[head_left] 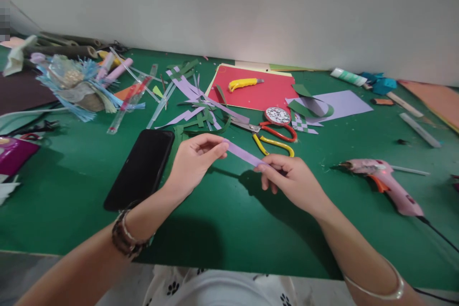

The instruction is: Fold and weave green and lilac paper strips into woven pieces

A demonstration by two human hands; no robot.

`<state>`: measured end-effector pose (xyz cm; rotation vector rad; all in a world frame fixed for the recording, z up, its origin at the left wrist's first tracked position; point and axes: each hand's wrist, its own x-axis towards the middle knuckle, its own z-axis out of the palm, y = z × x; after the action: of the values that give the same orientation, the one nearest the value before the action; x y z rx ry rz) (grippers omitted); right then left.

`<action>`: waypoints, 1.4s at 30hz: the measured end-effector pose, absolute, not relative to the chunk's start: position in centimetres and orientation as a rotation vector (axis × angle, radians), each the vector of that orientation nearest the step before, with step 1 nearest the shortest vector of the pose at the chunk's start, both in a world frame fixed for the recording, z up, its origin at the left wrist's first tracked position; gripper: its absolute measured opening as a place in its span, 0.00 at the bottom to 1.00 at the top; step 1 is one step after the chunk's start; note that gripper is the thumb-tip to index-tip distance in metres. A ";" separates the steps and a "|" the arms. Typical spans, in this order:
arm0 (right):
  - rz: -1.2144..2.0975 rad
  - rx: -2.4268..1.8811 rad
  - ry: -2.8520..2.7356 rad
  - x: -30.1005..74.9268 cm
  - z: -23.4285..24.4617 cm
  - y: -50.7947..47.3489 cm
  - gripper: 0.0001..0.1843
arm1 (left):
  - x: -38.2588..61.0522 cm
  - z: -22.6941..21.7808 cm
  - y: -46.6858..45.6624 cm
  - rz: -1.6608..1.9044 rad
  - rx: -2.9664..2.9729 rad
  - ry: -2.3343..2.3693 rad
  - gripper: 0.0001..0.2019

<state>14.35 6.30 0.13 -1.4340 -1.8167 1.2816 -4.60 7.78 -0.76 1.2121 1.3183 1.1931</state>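
Note:
A short purple paper strip [244,154] is stretched between my two hands above the green table. My left hand [195,160] pinches its left end between thumb and fingers. At the lower right end, my right hand [287,177] pinches the strip the same way. Just beyond lie scissors [276,139] with one red and one yellow handle, blades pointing left. A round black-and-white patterned disc [278,115] sits by the scissors. Behind my left hand is a loose pile of purple and green paper strips [201,110]. Left of that hand lies a black phone [141,169].
A pink glue gun [389,181] with a cord lies at right. Red paper [251,98] bears a yellow box cutter [245,84]. Purple paper [344,105] lies beside it. A clear ruler [132,98] and a blue-fringed craft piece [77,86] are at left. The table edge [251,271] is near me.

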 end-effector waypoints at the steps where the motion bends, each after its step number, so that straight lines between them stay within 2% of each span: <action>1: 1.275 -1.438 -1.809 14.4 0.1 6.3 0.10 | -4.6 -0.8 7.8 1.199 1.196 1.321 0.05; 21: 1.082 -1.422 -1.487 14.5 0.4 6.5 0.09 | -5.8 -1.4 9.6 1.420 0.860 1.207 0.06; 31: 0.992 -1.332 -1.363 14.5 0.4 6.5 0.14 | -5.8 -1.0 9.4 1.450 0.841 1.167 0.07; 37: 0.702 -1.423 -1.435 14.4 0.9 6.2 0.16 | -5.5 -1.0 9.0 1.375 0.977 1.218 0.07; 42: 0.462 -1.508 -1.601 15.0 1.2 6.1 0.17 | -5.7 -0.8 9.1 1.222 1.467 1.475 0.06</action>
<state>14.97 6.11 1.22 -1.5084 -1.6005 0.4619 -5.75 9.10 -0.79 1.4674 1.4746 1.2218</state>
